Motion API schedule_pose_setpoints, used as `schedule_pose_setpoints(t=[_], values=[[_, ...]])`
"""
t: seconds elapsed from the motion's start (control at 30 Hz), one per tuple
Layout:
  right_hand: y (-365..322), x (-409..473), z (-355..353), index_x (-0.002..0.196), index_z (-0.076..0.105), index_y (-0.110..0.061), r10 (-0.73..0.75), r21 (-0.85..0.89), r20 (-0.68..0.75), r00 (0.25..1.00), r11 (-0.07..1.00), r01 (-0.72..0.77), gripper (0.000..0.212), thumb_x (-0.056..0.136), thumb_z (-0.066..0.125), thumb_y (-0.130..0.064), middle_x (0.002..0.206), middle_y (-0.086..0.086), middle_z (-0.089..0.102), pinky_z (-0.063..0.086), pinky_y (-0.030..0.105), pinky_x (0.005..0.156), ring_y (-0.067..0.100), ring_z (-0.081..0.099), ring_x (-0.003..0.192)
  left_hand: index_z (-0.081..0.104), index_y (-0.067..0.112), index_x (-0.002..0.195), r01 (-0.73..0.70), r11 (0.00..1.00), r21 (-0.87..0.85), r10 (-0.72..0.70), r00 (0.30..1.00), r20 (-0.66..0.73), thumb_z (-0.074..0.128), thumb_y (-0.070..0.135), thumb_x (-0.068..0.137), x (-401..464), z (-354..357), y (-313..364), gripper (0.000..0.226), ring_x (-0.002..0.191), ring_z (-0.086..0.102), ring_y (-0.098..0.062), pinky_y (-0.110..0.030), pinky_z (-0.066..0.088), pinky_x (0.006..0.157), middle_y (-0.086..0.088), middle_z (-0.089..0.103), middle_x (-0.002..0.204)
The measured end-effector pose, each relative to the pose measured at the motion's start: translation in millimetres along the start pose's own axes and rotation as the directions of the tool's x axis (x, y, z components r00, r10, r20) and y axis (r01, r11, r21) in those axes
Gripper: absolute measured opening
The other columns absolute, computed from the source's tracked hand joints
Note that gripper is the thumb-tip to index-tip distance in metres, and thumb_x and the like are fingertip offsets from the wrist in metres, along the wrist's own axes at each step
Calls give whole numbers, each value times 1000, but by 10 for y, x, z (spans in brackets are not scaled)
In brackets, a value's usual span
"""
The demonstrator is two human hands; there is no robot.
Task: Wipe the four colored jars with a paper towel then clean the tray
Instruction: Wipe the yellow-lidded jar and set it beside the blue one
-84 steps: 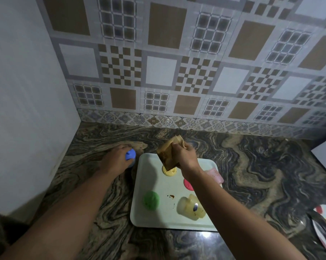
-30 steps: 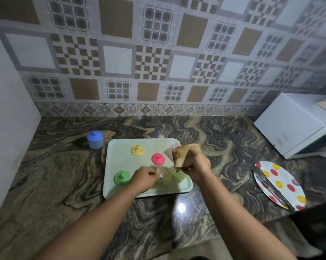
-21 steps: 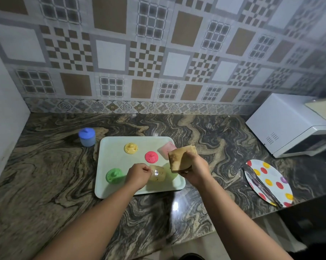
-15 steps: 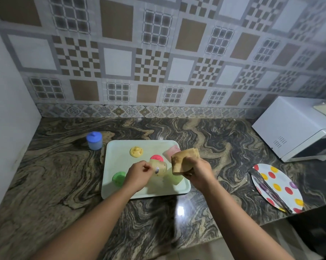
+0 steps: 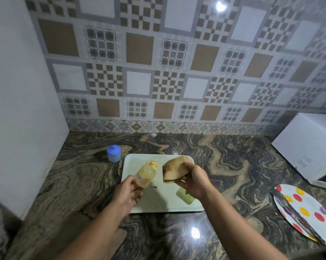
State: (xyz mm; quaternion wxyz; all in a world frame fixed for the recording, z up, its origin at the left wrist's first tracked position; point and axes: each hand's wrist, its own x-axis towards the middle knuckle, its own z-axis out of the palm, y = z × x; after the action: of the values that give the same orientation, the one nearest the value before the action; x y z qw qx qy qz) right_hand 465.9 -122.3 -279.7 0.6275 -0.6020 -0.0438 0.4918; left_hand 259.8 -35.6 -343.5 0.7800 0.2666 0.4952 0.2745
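**Yellow jar lifted off the tray**

Lifted since half a second ago, the yellow jar (image 5: 146, 176) now tilts above the white tray (image 5: 134, 162), gripped at its base by the left hand (image 5: 127, 194), fingers curled around it. Just right of it, the right hand (image 5: 195, 180) clutches a crumpled brown paper towel (image 5: 174, 170), close to the jar but apart from it. A yellow lid (image 5: 153, 164) sits on the tray behind the jar; a green jar (image 5: 185, 196) lies on its side under the right wrist. At centre left, the blue-lidded jar (image 5: 113, 153) stands on the marbled counter (image 5: 233, 166). A polka-dot plate (image 5: 306, 212) lies at lower right, a white microwave (image 5: 308, 145) at the right edge.
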Motion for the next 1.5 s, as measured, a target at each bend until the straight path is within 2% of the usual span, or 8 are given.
schedule_pose_setpoints(t=[0.37,0.7,0.87,1.03,1.2,1.33,1.43,1.5], values=[[164,-40,319,88,76,-17,-391,-348,110,914,846,404,29,105,52,-11,82,9,76,59,36,74,24,70,79,69,13,109,-372,878,300,366,927,81,64,8,96,-4,-219,189,14,94,70,-19,-29,60,64,-5,77,104],[402,359,488,144,61,-31,-605,-526,752,261,-312,791,48,103,53,-56,144,-5,58,49,47,95,18,57,129,72,22,107,-576,692,436,509,817,271,49,-15,88,162,133,546,48,105,71,-13,-36,54,97,3,78,104],[174,421,575,134,66,-33,-698,-519,610,375,6,855,38,108,47,-51,124,-19,65,43,34,101,4,61,118,70,13,102,-627,729,276,551,776,307,56,-10,95,139,346,638,28,92,71,-15,-33,52,88,-6,78,96],[-7,394,813,99,80,-16,-170,-334,261,950,908,254,37,98,65,-50,88,5,76,63,40,72,20,71,77,72,14,101,-612,736,290,558,791,252,63,3,96,142,287,659,16,93,72,-18,-34,54,91,-5,79,95],[53,464,790,107,76,-11,-151,-169,112,982,971,169,49,98,60,-56,97,13,78,61,50,83,27,72,87,72,19,101,-587,726,359,557,808,194,65,8,96,116,193,660,14,87,72,-6,-26,53,85,2,79,94],[155,271,756,127,71,-26,-598,-432,495,630,459,776,53,97,54,-66,117,-11,71,53,31,90,8,66,101,72,18,100,-585,693,423,555,806,206,61,1,95,104,184,678,21,90,72,-8,-30,52,87,5,79,94],[299,277,688,157,43,-32,-533,-641,689,492,-130,757,81,94,38,-82,157,-15,47,24,31,122,0,43,143,71,16,104,-600,702,383,561,798,223,55,-7,94,57,240,743,31,93,73,-12,-26,54,85,1,79,97],[318,319,657,157,43,-31,-565,-628,668,485,-77,775,83,93,42,-82,155,-15,50,26,32,122,1,44,143,71,16,104,-624,677,390,551,781,293,54,-6,95,16,261,771,29,92,73,-10,-22,54,83,0,79,97]])
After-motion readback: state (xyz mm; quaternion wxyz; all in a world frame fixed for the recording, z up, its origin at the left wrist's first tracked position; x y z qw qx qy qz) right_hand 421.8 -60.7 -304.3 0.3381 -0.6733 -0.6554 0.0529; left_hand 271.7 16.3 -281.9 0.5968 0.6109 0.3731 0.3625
